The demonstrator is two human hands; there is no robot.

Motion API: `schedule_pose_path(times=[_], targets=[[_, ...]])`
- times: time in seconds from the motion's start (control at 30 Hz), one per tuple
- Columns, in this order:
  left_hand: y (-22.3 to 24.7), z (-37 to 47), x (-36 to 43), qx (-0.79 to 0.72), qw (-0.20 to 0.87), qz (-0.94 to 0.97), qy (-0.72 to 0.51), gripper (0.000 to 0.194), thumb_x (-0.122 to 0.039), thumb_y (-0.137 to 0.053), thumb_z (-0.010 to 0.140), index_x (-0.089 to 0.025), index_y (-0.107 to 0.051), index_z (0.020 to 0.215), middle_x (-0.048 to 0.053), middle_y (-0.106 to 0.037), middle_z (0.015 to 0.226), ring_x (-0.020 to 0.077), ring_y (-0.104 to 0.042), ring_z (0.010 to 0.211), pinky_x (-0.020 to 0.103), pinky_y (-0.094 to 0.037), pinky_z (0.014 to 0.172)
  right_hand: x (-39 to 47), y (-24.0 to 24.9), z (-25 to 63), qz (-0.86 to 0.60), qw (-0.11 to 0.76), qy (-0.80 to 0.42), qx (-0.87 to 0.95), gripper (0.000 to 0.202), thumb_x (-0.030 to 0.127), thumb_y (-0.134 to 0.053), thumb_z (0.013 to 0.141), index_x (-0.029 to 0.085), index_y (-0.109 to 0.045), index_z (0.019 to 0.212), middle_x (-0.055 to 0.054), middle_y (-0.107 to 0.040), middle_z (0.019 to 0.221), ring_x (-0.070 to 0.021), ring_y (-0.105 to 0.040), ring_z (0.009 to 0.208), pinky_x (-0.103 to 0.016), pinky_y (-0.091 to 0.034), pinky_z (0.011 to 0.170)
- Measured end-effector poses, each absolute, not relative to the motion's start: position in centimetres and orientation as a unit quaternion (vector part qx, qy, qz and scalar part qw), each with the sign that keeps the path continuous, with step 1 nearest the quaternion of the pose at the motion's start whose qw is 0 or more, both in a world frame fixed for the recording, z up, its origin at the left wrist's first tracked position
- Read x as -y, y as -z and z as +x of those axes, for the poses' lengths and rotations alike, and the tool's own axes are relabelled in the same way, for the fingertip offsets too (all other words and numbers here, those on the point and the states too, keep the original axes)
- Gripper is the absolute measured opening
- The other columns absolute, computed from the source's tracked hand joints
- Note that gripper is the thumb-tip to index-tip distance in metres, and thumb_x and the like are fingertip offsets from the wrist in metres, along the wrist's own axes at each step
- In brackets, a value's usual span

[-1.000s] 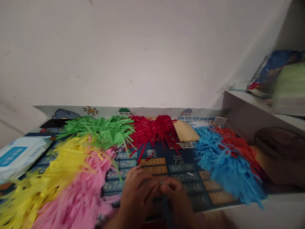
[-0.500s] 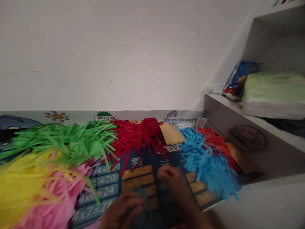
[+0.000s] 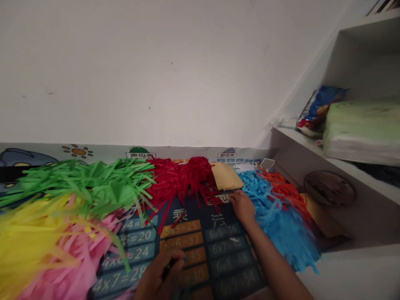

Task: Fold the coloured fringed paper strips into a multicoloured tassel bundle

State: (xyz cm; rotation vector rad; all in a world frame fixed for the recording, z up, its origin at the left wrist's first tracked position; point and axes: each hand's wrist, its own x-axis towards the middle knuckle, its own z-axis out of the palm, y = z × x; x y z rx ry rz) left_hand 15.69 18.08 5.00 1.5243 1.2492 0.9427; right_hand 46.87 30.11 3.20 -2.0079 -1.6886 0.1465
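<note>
My left hand (image 3: pixel 162 271) is low in the middle, over the mat's printed sums. Its fingers are curled in a pinch, with a small teal bit (image 3: pixel 186 259) at the tips; what it holds is too dark and blurred to name. Farther forward, my right hand (image 3: pixel 243 206) has its fingers bunched together, just below a tan paper piece (image 3: pixel 227 176). Whether anything is between them is hidden. Beside that hand lies a heap of blue paper strips (image 3: pixel 281 225), and to the left of the tan paper sits a red bundle of strips (image 3: pixel 184 179).
Green strips (image 3: pixel 87 179), yellow strips (image 3: pixel 28 246) and pink strips (image 3: pixel 78 258) cover the left side of the dark mat (image 3: pixel 225 233). Orange-red strips (image 3: pixel 286 187) lie by the shelf unit (image 3: pixel 368 216) at right. A wall (image 3: pixel 156 75) rises behind.
My right hand has moved forward and right, from over the sums to below the tan paper. The teal strips by my left hand show less. The view has shifted slightly.
</note>
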Motion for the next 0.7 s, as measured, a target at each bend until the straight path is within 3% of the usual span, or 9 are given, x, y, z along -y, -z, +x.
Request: schedule_pose_path(times=[0.1,0.17,0.23,0.4,0.53,0.7], targets=[[-6.0,16.1,-18.3,-0.521,0.456,0.616,-0.377,0.021,-0.038,-0.057,0.082,-0.022,-0.071,0.080,0.003,-0.072,0.079,0.0200,-0.066,0.075,0.025,-0.049,0.069,-27.1,-4.7,45.0,-0.699,0.287,-0.084,0.650,0.018,0.018,-0.053,0.087,0.019,-0.071,0.093,-0.009,-0.068,0.100,-0.0218,-0.063,0.094,-0.031,-0.047,0.084],[-6.4,16.5,-18.1,-0.528,0.461,0.602,-0.383,0.018,-0.036,-0.060,0.079,-0.022,-0.072,0.080,0.003,-0.074,0.081,0.0208,-0.067,0.078,0.026,-0.049,0.071,-24.2,-5.5,42.3,-0.647,0.312,-0.141,0.682,0.015,0.024,-0.057,0.087,0.022,-0.072,0.089,-0.005,-0.070,0.091,-0.0197,-0.064,0.090,-0.029,-0.049,0.082],[-6.6,16.7,-17.8,-0.531,0.460,0.593,-0.393,0.015,-0.032,-0.062,0.077,-0.022,-0.073,0.079,0.002,-0.074,0.079,0.0200,-0.067,0.076,0.026,-0.049,0.071,-21.1,-5.8,39.0,-0.579,0.363,-0.251,0.685,0.011,0.028,-0.063,0.084,0.024,-0.073,0.081,-0.002,-0.070,0.089,-0.0183,-0.065,0.085,-0.027,-0.051,0.078],[-6.7,16.0,-16.8,-0.511,0.420,0.624,-0.415,0.012,-0.027,-0.063,0.079,-0.022,-0.073,0.076,0.000,-0.073,0.075,0.0165,-0.067,0.072,0.023,-0.047,0.069,-16.2,-5.2,33.4,-0.498,0.455,-0.487,0.554,0.013,0.029,-0.068,0.079,0.025,-0.075,0.089,-0.003,-0.071,0.091,-0.0195,-0.067,0.083,-0.027,-0.053,0.071],[-6.9,15.0,-16.3,-0.513,0.380,0.647,-0.416,0.009,-0.024,-0.065,0.079,-0.021,-0.073,0.076,0.000,-0.071,0.073,0.0150,-0.066,0.069,0.021,-0.046,0.066,-15.7,-4.9,32.2,-0.509,0.464,-0.541,0.483,0.013,0.031,-0.075,0.073,0.021,-0.070,0.080,-0.003,-0.071,0.077,-0.0195,-0.067,0.072,-0.027,-0.052,0.066],[-7.4,14.2,-16.0,-0.497,0.346,0.687,-0.402,0.010,-0.023,-0.064,0.082,-0.020,-0.073,0.078,0.001,-0.070,0.073,0.0148,-0.065,0.070,0.021,-0.046,0.065,-15.3,-5.4,31.8,-0.521,0.457,-0.530,0.490,0.016,0.032,-0.075,0.071,0.019,-0.068,0.076,-0.005,-0.071,0.074,-0.0205,-0.067,0.069,-0.028,-0.053,0.064]])
